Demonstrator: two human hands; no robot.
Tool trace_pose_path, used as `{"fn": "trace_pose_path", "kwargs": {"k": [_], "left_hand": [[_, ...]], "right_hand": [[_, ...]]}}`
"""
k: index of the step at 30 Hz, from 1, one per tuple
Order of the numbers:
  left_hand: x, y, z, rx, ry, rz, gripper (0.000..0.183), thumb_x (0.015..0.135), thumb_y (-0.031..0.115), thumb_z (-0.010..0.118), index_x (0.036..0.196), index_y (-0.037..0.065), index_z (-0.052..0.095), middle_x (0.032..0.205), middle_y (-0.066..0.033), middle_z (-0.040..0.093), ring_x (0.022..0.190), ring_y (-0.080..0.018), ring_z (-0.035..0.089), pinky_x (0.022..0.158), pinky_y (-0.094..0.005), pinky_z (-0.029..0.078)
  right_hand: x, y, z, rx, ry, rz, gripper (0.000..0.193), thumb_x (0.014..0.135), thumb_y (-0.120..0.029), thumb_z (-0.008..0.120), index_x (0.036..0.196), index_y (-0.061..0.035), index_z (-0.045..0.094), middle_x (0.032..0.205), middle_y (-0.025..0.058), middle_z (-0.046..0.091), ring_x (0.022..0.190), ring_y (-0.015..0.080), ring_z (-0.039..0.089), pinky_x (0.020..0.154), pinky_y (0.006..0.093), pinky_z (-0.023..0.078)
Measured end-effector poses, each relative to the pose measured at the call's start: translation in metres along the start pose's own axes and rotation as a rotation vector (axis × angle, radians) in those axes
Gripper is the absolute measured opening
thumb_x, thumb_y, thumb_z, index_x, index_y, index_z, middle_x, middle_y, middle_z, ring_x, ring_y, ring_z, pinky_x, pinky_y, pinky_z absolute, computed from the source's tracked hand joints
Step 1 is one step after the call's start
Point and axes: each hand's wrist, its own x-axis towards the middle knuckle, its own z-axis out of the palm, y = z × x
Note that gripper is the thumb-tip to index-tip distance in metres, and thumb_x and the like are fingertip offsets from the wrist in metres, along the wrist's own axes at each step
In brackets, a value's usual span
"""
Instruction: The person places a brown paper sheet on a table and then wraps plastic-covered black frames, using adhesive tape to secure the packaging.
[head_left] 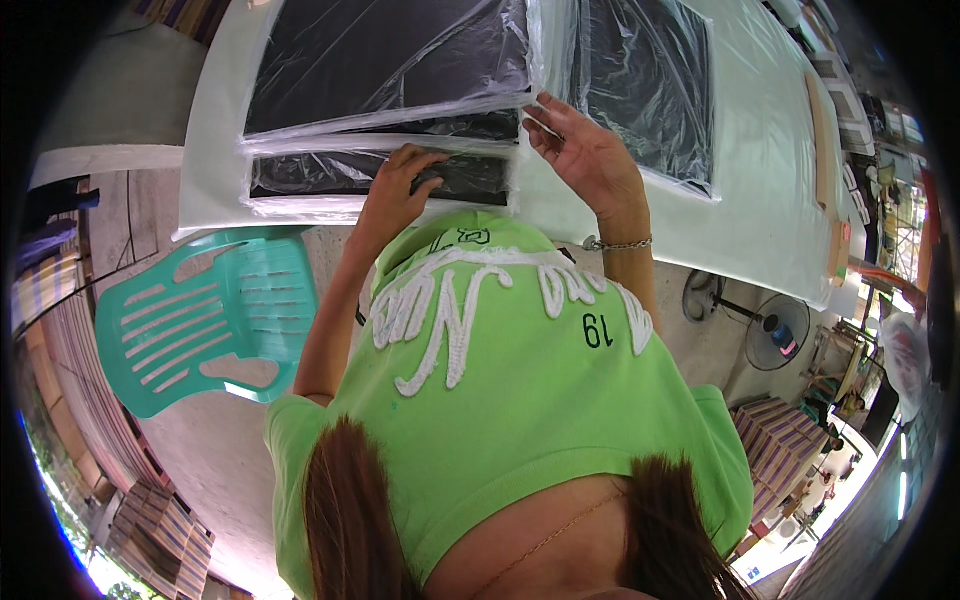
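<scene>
Person in a lime-green shirt [520, 410] w/ white stitched lettering faces a white-topped table [765, 130], where dark flat pcs. lie in clear plastic. L hand [398, 192] rests over a narrow dark strip [320, 177] at the table's near edge, L of ctr.; its fingers are bent, thumb spread apart from the forefinger, w/ a gap btwn. them. R hand [592, 160], a chain bracelet [622, 244] at its wrist, is raised at the near R corner of a large dark panel [390, 55], just beyond the strip. Its fingertips are at the plastic's edge; can't tell if they pinch it or only touch. Another wrapped panel [640, 90] lies farther R, a white gap btwn. it & the strip. Plastic on all three pcs. is creased & shiny.

On the floor [225, 455], near L, a green plastic chair [265, 290] w/ a slatted back is just beside the table; near R, an elec. fan [775, 335] w/ a round cage. Striped cloth [775, 455] hangs beyond the fan, at R.
</scene>
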Motion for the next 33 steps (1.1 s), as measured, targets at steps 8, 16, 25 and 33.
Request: {"fn": "trace_pose_path", "kwargs": {"k": [8, 16, 25, 33], "left_hand": [[0.001, 0.014, -0.014, -0.125, -0.005, -0.023, 0.022, 0.078, 0.006, 0.062, 0.100, 0.006, 0.063, 0.091, -0.0100, 0.058, 0.084, -0.0236, 0.058, 0.075, -0.0320, 0.046], [0.011, 0.018, -0.094, 0.007, 0.514, 0.170, 0.013, 0.080, 0.001, 0.062, 0.091, 0.006, 0.066, 0.082, -0.0047, 0.063, 0.069, -0.0119, 0.057, 0.059, -0.0233, 0.044], [0.069, -0.090, -0.139, 0.085, 0.669, -0.198, 0.034, 0.085, 0.028, 0.060, 0.108, 0.003, 0.059, 0.084, -0.0093, 0.057, 0.070, -0.0157, 0.055, 0.066, -0.0286, 0.046], [0.102, -0.125, -0.143, 0.161, 0.641, -0.337, 0.061, 0.081, 0.046, 0.058, 0.119, -0.001, 0.051, 0.104, -0.0205, 0.055, 0.097, -0.0306, 0.052, 0.087, -0.0382, 0.040]], "right_hand": [[0.076, 0.011, 0.010, 0.000, 0.008, -0.039, 0.051, 0.082, -0.021, 0.064, 0.118, 0.0061, 0.040, 0.107, 0.0127, 0.055, 0.096, 0.0229, 0.057, 0.088, 0.0366, 0.044], [0.046, 0.002, -0.014, -0.521, 0.191, -0.125, 0.066, 0.078, -0.012, 0.068, 0.131, 0.0029, 0.032, 0.102, 0.0064, 0.057, 0.089, 0.0094, 0.055, 0.076, 0.0207, 0.044], [0.085, -0.047, -0.093, -0.502, 0.084, -0.012, 0.050, 0.085, -0.032, 0.061, 0.118, 0.0032, 0.050, 0.098, 0.0030, 0.061, 0.089, 0.0084, 0.057, 0.081, 0.0195, 0.042], [0.073, -0.066, -0.012, -0.911, 0.016, -0.514, 0.050, 0.081, -0.016, 0.064, 0.124, 0.0014, 0.045, 0.112, 0.0054, 0.054, 0.103, 0.0131, 0.048, 0.092, 0.0226, 0.033]]}}
